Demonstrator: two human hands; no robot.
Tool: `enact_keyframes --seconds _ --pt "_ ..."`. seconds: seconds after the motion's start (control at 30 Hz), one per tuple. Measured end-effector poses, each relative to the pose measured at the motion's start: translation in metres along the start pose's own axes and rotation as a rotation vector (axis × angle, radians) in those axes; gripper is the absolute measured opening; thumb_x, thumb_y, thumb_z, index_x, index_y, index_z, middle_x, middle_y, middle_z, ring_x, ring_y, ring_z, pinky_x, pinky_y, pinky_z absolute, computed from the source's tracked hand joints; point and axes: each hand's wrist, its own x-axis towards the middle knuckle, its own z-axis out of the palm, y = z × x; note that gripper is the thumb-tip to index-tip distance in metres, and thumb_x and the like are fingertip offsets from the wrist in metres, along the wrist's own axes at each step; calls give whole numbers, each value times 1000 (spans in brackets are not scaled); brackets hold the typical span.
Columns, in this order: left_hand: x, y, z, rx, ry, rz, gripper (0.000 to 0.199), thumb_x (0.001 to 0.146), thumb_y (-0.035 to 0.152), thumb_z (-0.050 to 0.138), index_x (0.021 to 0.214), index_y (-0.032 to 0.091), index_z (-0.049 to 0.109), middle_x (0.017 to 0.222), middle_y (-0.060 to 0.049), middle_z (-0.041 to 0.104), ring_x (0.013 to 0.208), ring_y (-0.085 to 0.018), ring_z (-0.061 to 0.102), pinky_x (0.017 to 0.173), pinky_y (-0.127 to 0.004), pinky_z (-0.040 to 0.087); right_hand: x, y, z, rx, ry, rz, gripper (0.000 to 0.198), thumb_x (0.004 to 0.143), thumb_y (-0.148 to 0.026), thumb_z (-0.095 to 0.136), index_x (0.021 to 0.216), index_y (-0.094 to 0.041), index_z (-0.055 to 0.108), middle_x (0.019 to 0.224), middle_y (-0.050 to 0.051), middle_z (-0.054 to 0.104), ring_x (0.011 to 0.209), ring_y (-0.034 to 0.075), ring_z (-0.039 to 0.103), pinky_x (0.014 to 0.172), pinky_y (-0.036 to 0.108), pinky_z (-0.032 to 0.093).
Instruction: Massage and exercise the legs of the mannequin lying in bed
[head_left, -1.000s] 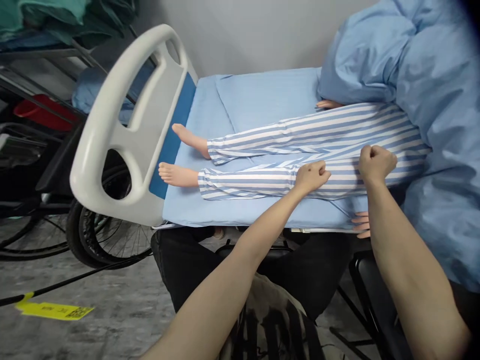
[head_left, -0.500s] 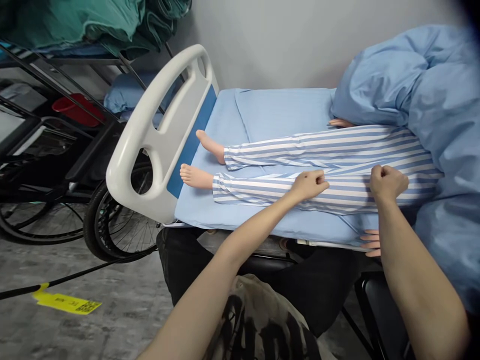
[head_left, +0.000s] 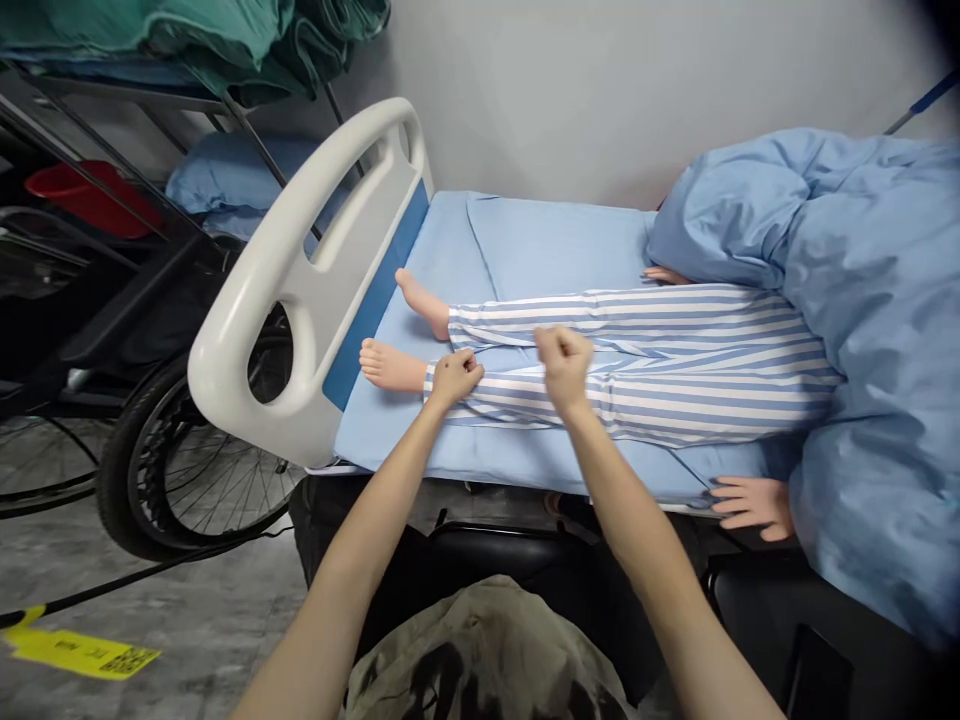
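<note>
A manikin in blue-and-white striped trousers (head_left: 697, 350) lies on its back on the light blue mattress (head_left: 555, 235). Curled into a fist, my left hand (head_left: 456, 377) rests over the nearer lower leg, close to the trouser cuff and the bare foot (head_left: 392, 366). My right hand (head_left: 564, 362), also a fist and slightly blurred, is over the legs around the knee; whether it touches the cloth I cannot tell. Nothing shows in either fist. The farther foot (head_left: 422, 302) points up to the left. A bunched blue quilt (head_left: 877, 270) hides the manikin's upper body.
The white footboard (head_left: 225, 340) closes off the bed's left end. Beyond it are a wheelchair wheel (head_left: 195, 450) and a rack with green bundles (head_left: 210, 30). The manikin's hand (head_left: 754, 505) hangs over the near edge, by a black chair (head_left: 847, 610).
Both fists have moved left along the legs, the left from the knee to near the ankle, the right from the thigh to about the knee. The view has shifted slightly.
</note>
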Motion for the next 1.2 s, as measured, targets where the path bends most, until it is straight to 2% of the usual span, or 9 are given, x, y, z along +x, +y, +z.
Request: enact_keyframes --seconds 0.13,0.2,0.3,0.5,0.63,0.8,0.9,1.07,1.2 --pt "3 -5 4 -118 157 -46 31 73 15 56 51 19 35 49 6 33 53 -9 31 56 -25 25 -8 15 72 88 -101 108 52 87 -53 50 57 -21 23 56 -2 24 56 11 27 56 27 29" --pt "7 2 5 -233 237 -69 33 75 17 56 53 20 32 51 6 32 54 -9 31 56 -24 27 -16 37 87 90 -89 205 50 85 -53 50 57 -21 23 56 -3 23 56 10 26 56 27 27" --pt "9 12 11 -355 266 -41 34 80 23 55 56 20 32 52 5 34 55 -10 36 59 -23 33 -23 54 88 87 -103 276 48 84 -51 50 56 -21 25 56 -3 26 57 11 27 57 27 28" --pt "6 8 31 -268 89 -11 32 76 21 59 53 19 38 51 5 37 54 -10 35 58 -23 31 -1 44 35 50 -86 149 48 86 -49 50 58 -20 24 58 -2 26 58 11 27 58 26 29" --pt "10 17 35 -305 -13 -40 32 75 21 60 49 19 42 47 3 42 51 -10 37 56 -23 32 0 71 2 -182 -48 183 44 84 -37 51 56 -20 23 56 -3 22 58 10 25 59 27 25" --pt "14 50 68 -460 -13 -4 33 76 25 62 51 19 43 47 3 46 48 -9 38 53 -23 32 2 88 -5 -112 38 246 41 83 -32 51 57 -21 22 56 -4 22 57 10 24 59 25 25" --pt "15 52 90 -467 14 -68 37 81 29 61 52 20 41 45 4 44 46 -8 38 53 -23 33 10 85 -30 -71 57 232 42 84 -34 52 57 -21 22 56 -4 22 57 10 24 58 25 26" --pt "18 44 97 -405 63 -69 38 84 27 59 52 19 40 46 4 43 48 -8 40 56 -21 35 6 100 -83 -266 95 228 41 83 -27 52 55 -20 22 55 -4 21 56 10 23 59 27 22" --pt "17 68 115 -460 71 -76 37 82 24 58 52 19 37 45 5 39 47 -8 37 53 -21 34 -3 115 -82 -425 83 239 41 81 -23 54 52 -20 25 52 -5 23 55 10 23 59 29 18"
